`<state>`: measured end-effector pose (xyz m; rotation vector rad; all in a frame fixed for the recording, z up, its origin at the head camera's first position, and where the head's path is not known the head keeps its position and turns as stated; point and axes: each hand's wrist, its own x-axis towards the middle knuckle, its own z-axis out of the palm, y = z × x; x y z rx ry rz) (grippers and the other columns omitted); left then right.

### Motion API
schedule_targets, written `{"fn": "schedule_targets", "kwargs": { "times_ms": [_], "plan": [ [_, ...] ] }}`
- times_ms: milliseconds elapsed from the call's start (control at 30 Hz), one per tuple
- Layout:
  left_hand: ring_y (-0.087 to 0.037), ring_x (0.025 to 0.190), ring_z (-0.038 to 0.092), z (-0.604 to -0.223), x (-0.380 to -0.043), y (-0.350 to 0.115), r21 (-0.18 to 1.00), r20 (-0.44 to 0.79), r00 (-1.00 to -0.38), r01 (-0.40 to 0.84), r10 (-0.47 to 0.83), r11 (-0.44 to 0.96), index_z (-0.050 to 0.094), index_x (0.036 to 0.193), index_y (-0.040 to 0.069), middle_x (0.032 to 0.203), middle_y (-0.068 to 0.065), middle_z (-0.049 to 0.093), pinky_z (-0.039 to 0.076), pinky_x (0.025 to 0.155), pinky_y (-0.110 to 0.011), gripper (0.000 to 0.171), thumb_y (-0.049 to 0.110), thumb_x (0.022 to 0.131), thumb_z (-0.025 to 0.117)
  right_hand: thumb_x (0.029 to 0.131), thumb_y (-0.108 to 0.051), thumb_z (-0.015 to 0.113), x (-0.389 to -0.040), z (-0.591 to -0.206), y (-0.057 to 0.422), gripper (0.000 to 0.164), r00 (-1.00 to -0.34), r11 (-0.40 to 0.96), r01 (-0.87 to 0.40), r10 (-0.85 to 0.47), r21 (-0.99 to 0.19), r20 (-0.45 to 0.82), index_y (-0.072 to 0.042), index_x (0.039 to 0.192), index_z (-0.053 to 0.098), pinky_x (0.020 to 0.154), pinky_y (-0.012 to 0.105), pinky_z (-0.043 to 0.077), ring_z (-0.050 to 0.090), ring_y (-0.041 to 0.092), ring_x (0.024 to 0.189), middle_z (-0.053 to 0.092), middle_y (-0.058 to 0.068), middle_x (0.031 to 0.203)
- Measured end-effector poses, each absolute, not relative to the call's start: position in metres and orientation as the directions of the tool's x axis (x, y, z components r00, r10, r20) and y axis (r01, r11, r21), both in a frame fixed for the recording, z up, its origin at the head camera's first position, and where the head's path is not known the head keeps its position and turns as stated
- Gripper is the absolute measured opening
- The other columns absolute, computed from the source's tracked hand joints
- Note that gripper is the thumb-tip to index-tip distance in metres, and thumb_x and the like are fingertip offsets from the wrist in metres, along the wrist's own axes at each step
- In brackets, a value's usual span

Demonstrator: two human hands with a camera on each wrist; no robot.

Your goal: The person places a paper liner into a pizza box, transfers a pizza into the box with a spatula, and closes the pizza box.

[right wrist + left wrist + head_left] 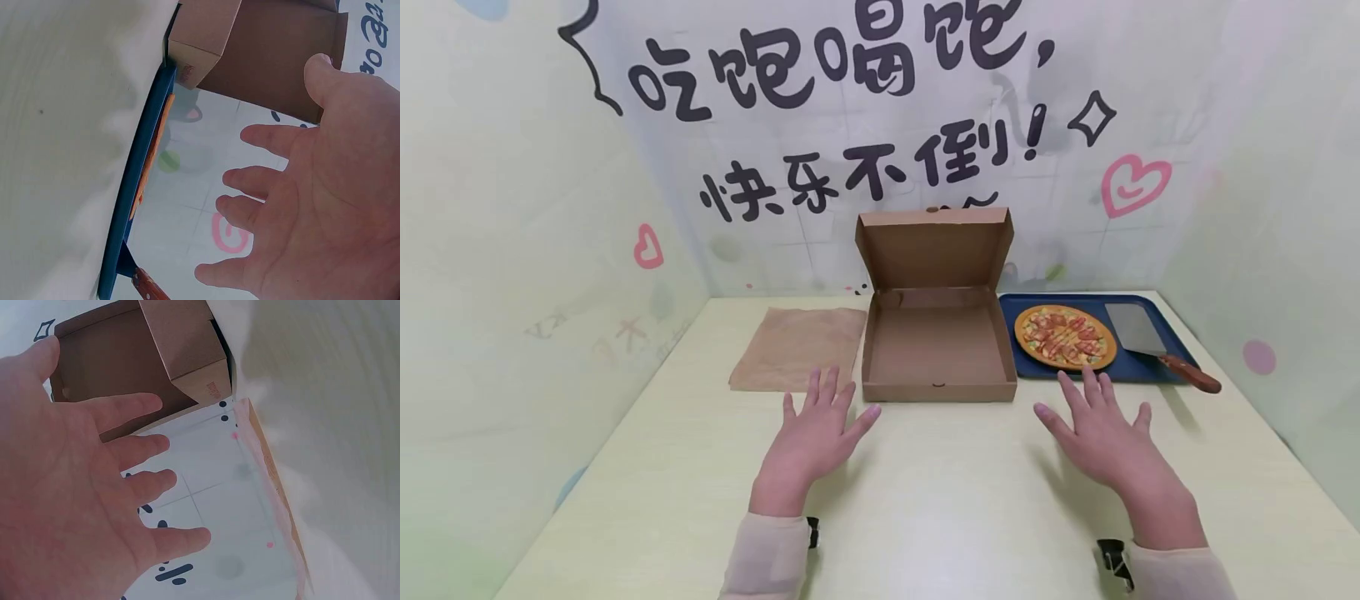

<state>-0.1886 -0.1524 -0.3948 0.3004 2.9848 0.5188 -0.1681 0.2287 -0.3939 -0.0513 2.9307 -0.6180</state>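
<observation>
My left hand (811, 442) is held over the table with its fingers spread, near the brown paper sheet (797, 346) and the front left corner of a cardboard pizza box (936, 346). The box stands with its lid raised and nothing inside. On the right, my right hand (1105, 437) also has spread fingers and holds nothing. Its fingertips point at a blue tray (1022, 371), where a pizza (1066, 337) and a pizza server (1138, 329) with a wooden handle lie. Both palms show in the wrist views, with the box (194, 350) beyond the left fingers.
A pale table (940, 500) bears everything, with walls close on the left, right and back. Dark lettering and a pink heart (1135, 185) mark the back wall (850, 250). The server's handle (1191, 373) juts past the tray's front right edge.
</observation>
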Motion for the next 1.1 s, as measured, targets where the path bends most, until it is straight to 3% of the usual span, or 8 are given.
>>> {"fn": "schedule_targets", "kwargs": {
  "times_ms": [333, 733, 933, 1100],
  "plan": [
    [-0.042, 0.168, 0.003, -0.393, -0.196, -0.167, 0.276, -0.122, -0.948, 0.250, 0.292, 0.928, 0.050, 0.156, 0.002, 0.179, -0.017, 0.015, 0.007, 0.127, -0.079, 0.081, 0.066, 0.109, 0.038, 0.104, -0.076, 0.038, -0.165, -0.391, 0.236, 0.098, -0.988, 0.937, -0.062, -0.107, -0.344, -0.114, -0.004, 0.169, 0.024, 0.112, 0.092, -0.007, 0.002, 0.059, 0.160, 0.002, 0.034, 0.174],
    [-0.047, 0.166, 0.013, -0.401, -0.233, -0.187, 0.208, -0.192, -0.924, 0.290, 0.329, 0.934, 0.047, 0.160, 0.007, 0.177, -0.020, 0.021, 0.008, 0.125, -0.082, 0.081, 0.069, 0.109, 0.034, 0.106, -0.071, 0.043, -0.163, -0.397, 0.242, 0.091, -0.987, 0.941, -0.074, -0.117, -0.329, -0.114, -0.005, 0.168, 0.028, 0.112, 0.092, -0.004, 0.006, 0.061, 0.159, 0.007, 0.037, 0.173],
    [-0.048, 0.165, 0.014, -0.404, -0.245, -0.188, 0.244, -0.258, -0.903, 0.283, 0.343, 0.928, 0.051, 0.157, 0.005, 0.175, -0.023, 0.025, 0.010, 0.124, -0.082, 0.081, 0.068, 0.109, 0.034, 0.106, -0.069, 0.042, -0.165, -0.399, 0.246, 0.090, -0.987, 0.945, -0.084, -0.122, -0.317, -0.101, -0.004, 0.167, 0.030, 0.111, 0.093, -0.002, 0.008, 0.061, 0.158, 0.008, 0.037, 0.173],
    [-0.046, 0.163, 0.025, -0.406, -0.249, -0.188, 0.311, -0.297, -0.893, 0.244, 0.338, 0.919, 0.049, 0.157, 0.001, 0.172, -0.023, 0.032, 0.022, 0.128, -0.073, 0.083, 0.068, 0.109, 0.034, 0.106, -0.071, 0.041, -0.167, -0.398, 0.247, 0.091, -0.988, 0.947, -0.089, -0.124, -0.309, -0.096, -0.004, 0.167, 0.030, 0.112, 0.093, -0.002, 0.009, 0.061, 0.158, 0.009, 0.037, 0.172]
  ]
}}
